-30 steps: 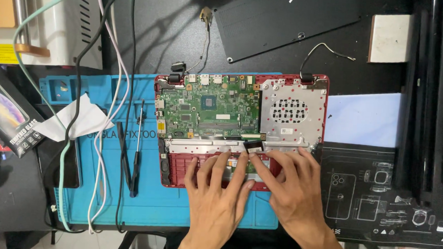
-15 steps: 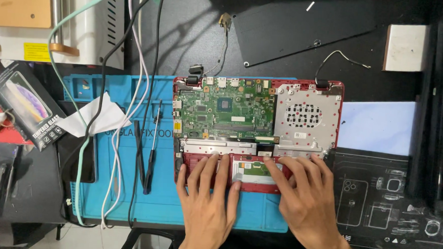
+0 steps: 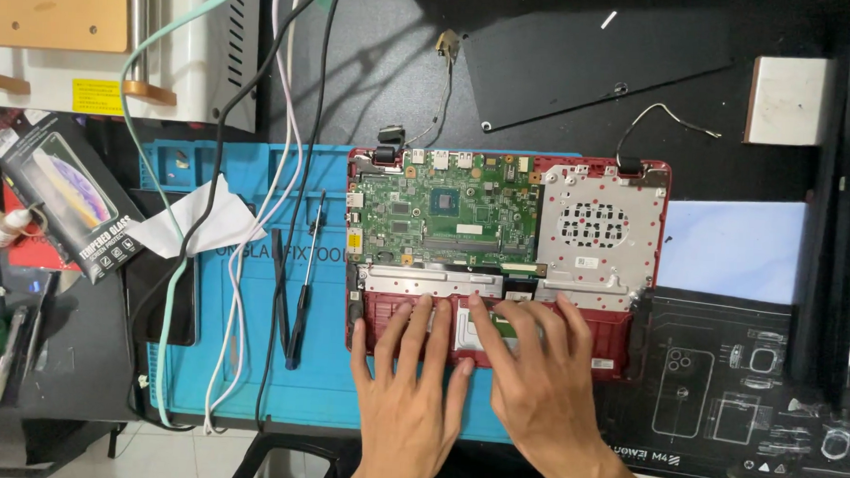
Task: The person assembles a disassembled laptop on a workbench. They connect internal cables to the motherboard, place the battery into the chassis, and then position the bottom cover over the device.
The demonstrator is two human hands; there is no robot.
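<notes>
Hands [image 3: 476,385] closer together than before on red laptop base [image 3: 611,348].

Both hands [image 3: 476,385] flat on opened red laptop [image 3: 505,257].

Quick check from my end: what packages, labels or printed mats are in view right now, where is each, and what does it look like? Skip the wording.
Screen protector package: far left, tilted flat black box picturing a phone.
Yellow label: upper left on the white machine, small rectangle.
Blue work mat: under the opened red laptop, faint print.
Black diagram mat: lower right, white phone outlines.
White box: upper right, plain.
Left hand and right hand rest on the laptop.
</notes>
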